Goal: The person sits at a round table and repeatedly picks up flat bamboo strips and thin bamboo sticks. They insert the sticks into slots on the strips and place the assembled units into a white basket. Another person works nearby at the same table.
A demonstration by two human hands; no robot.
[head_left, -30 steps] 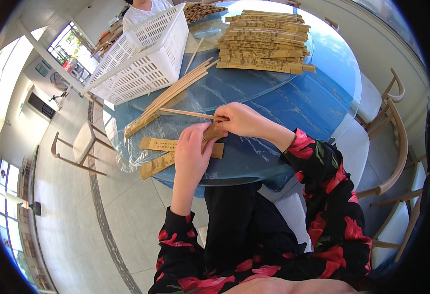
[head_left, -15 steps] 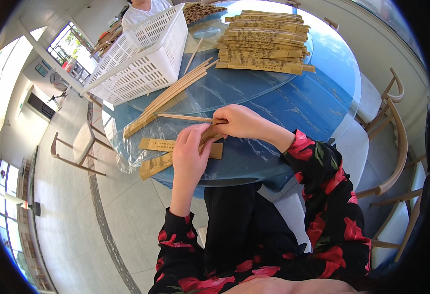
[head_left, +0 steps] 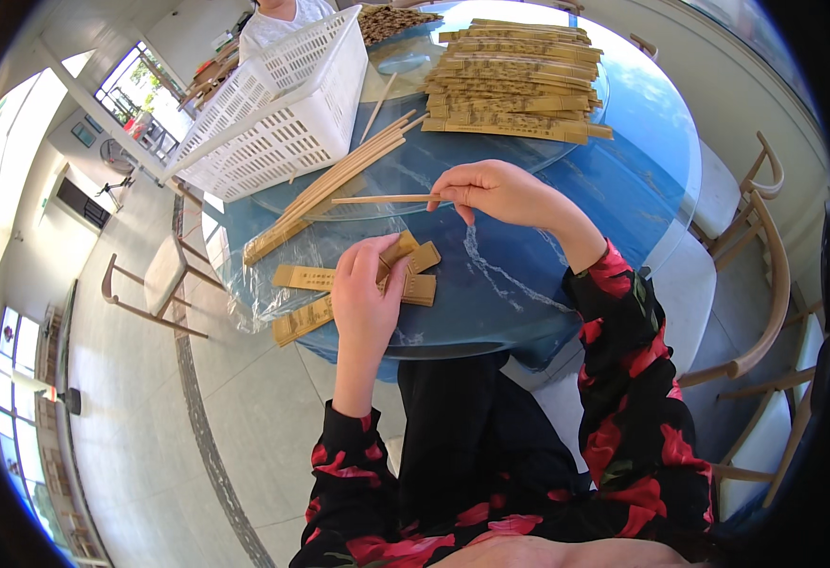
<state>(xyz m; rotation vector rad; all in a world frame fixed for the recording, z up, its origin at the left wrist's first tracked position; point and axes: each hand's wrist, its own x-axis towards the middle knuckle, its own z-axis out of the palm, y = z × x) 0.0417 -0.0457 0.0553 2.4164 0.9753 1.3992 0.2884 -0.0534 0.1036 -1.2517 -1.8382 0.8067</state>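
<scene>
Thin wooden chopsticks [head_left: 382, 199] point leftward from my right hand [head_left: 491, 194], which pinches them at one end above the table; whether it is one or a pair is hard to tell. My left hand [head_left: 363, 293] is closed over a tan paper chopstick sleeve [head_left: 422, 257] near the table's front edge. Its fingers partly hide the sleeve. Other flat sleeves [head_left: 303, 277] lie beneath and beside that hand. Farther left, a bundle of loose chopsticks [head_left: 344, 175] rests slantwise, its lower end on a tan paper strip.
A large stack of printed sleeves [head_left: 514, 85] covers the far side of the blue table [head_left: 566, 204]. Left of it stands a white slotted basket [head_left: 278, 142]. Another person [head_left: 282, 19] is behind the basket. Wooden chairs [head_left: 765, 284] flank the table.
My right hand has moved up and right, away from my left hand, with the chopsticks in it. The left hand stays over the sleeves, and more of the sleeve ends now show.
</scene>
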